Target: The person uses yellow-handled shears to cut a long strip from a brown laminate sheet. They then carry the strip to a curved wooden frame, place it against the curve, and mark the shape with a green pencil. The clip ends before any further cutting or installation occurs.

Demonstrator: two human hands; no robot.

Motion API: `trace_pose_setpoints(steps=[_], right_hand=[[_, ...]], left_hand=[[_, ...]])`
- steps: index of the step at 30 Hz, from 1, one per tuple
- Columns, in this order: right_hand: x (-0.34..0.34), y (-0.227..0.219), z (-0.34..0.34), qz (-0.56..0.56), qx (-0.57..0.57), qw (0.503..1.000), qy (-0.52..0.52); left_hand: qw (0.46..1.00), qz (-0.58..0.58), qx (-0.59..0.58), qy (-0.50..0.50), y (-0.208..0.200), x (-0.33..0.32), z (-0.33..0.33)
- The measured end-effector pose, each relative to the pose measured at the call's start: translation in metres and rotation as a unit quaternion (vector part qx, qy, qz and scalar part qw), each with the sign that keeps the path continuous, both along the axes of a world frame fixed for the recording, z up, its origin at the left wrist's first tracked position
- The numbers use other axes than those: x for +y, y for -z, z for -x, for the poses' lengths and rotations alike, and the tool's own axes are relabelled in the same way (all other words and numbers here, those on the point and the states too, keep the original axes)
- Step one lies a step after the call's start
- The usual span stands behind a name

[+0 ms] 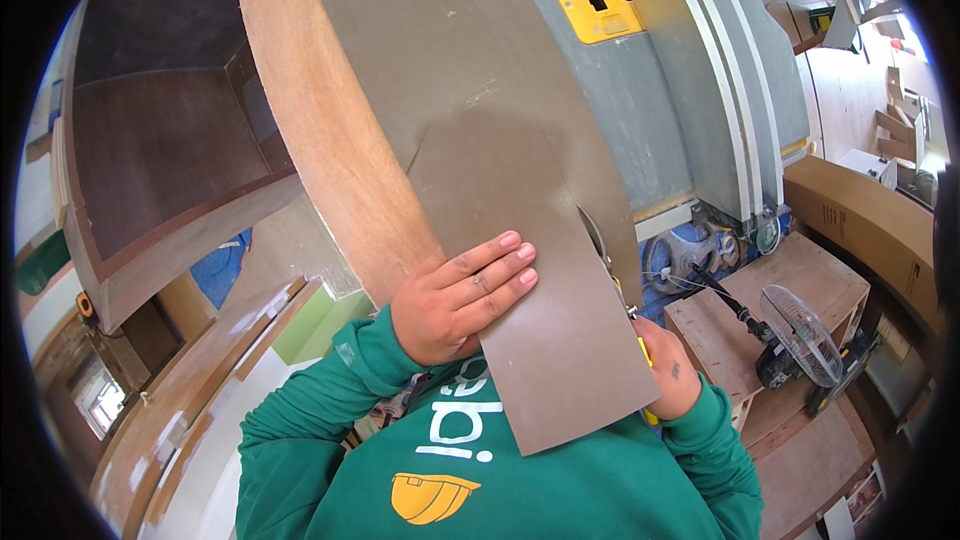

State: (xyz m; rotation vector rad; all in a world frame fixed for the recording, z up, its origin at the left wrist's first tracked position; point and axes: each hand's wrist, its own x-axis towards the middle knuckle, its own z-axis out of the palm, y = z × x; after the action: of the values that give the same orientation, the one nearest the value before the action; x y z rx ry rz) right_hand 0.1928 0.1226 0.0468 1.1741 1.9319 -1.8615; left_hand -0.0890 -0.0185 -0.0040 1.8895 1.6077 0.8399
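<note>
A long brown sheet [430, 30] runs away from me over the work surface. Its near part, a flat brown panel [570, 370], reaches toward my chest; whether it is one with the longer sheet, I cannot tell. My left hand [450, 300] lies on the panel's left side, fingers stretched and close together. At the panel's right edge, my right hand [672, 370] is wrapped round the yellow handles of metal snips [595, 236]. The snips' blades point away from me along that edge, and the panel hides part of them and of the right fingers.
A pale wooden board [310, 90] lies under the sheet's left side. To the right stands a grey table saw with a yellow insert [590, 20] and a rail fence [725, 70]. A fan [800, 335] rests on a wooden box [770, 290]. An open brown cabinet [150, 130] stands left.
</note>
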Motion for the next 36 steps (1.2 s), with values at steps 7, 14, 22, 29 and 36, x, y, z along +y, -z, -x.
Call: trace_pose_setpoints(steps=[7,14,22,29,36], right_hand=[[0.000,-0.009,0.006,-0.005,-0.027,1.000,0.006],[-0.004,0.001,-0.002,0.001,-0.032,0.999,0.007],[-0.001,0.004,0.001,0.003,-0.038,0.999,-0.004],[-0.004,0.000,0.003,-0.003,-0.062,0.998,0.005],[0.001,-0.003,0.008,0.007,-0.056,0.998,-0.001]], left_hand=[[1.000,-0.006,-0.003,0.003,0.000,0.000,0.002],[1.000,-0.012,-0.006,0.014,0.001,-0.002,0.003],[1.000,-0.015,-0.013,0.017,0.002,-0.003,0.005],[1.000,-0.018,-0.015,0.019,0.003,-0.004,0.005],[0.999,-0.017,-0.026,0.017,0.002,-0.005,0.005]])
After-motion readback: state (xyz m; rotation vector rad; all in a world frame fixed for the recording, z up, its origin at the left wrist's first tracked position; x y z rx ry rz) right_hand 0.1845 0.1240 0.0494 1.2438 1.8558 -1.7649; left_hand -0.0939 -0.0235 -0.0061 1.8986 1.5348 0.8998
